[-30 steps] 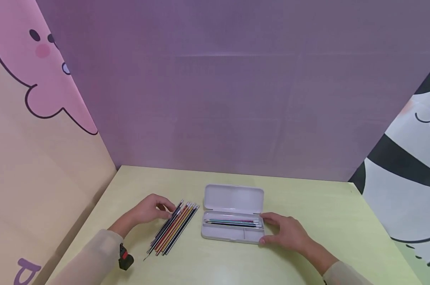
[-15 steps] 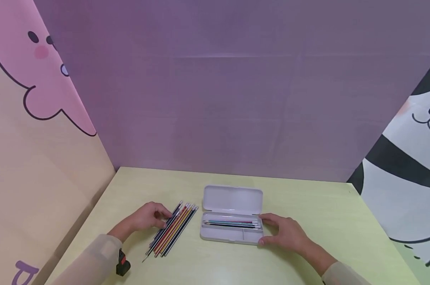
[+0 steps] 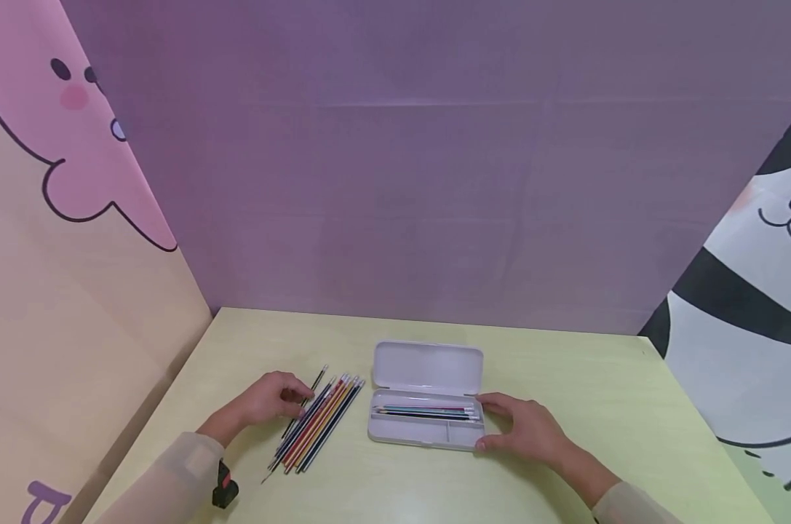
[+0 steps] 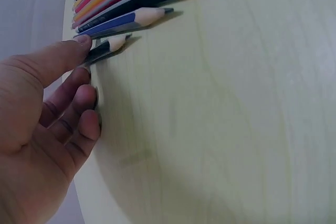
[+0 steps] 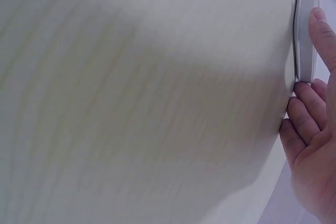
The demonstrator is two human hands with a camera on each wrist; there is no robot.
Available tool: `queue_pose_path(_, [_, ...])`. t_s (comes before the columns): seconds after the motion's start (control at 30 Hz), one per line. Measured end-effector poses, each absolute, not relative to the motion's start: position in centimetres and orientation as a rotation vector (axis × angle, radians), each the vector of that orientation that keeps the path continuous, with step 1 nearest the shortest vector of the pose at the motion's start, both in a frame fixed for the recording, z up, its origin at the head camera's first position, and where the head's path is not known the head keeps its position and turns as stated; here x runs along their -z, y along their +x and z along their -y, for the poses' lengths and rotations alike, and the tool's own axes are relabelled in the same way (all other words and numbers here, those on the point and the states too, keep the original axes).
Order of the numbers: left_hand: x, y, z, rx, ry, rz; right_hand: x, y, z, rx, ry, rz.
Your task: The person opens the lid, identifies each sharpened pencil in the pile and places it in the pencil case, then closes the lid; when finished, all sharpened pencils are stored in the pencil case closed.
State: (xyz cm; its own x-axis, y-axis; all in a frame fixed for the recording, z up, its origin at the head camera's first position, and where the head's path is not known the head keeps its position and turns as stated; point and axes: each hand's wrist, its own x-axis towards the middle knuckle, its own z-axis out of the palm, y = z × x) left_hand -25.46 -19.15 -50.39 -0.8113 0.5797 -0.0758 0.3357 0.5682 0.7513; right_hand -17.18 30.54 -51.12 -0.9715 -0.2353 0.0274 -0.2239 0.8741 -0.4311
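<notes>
One likely light, stiff pencil (image 4: pixel 105 50) was pinched mid-shaft by the left hand (image 3: pixel 267 399); the right hand (image 3: pixel 526 431) gripped the case (image 3: pixel 408 429).

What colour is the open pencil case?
The pencil case is pale greyish white, best in the head view.

The person wears pale beige sleeves. The left sleeve (image 3: pixel 162 479) looks smooth and ends at the wrist, with a faintly lighter squarish patch near the cuff. Beside that cuff sits a small, blocky black device (image 3: pixel 225 493) with a red mark on its upper part. The right sleeve (image 3: pixel 633 505), in matching beige, shows only its end, with a tiny dark bit at its lower edge, too small to identify. The left hand (image 3: pixel 271 398) and right hand (image 3: pixel 527 429) are bare
</notes>
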Motion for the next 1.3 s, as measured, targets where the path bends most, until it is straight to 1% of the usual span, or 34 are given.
queue_pose_path(0.33, [50.8, -25.5, 18.8, -0.990, 0.761, -2.639, 51.3, -17.1, -30.7, 0.711, -0.408, -3.033])
queue_pose_path(0.73, [50.0, -24.5, 17.3, -0.987, 0.478, -2.735, 51.2, -17.0, -30.4, 0.732, -0.344, -3.011])
queue_pose_path(0.87, [50.0, -24.2, 17.3, -1.018, 0.430, -2.763, 51.1, -16.9, -30.3, 0.741, -0.335, -3.008])
queue_pose_path(1.1, [50.2, -24.3, 18.0, -1.084, 0.452, -2.768, 51.1, -16.9, -30.3, 0.731, -0.341, -3.017])
queue_pose_path(1.3, [49.3, -24.9, 17.6, -1.142, 0.591, -2.712, 51.0, -17.0, -30.4, 0.727, -0.369, -3.024])
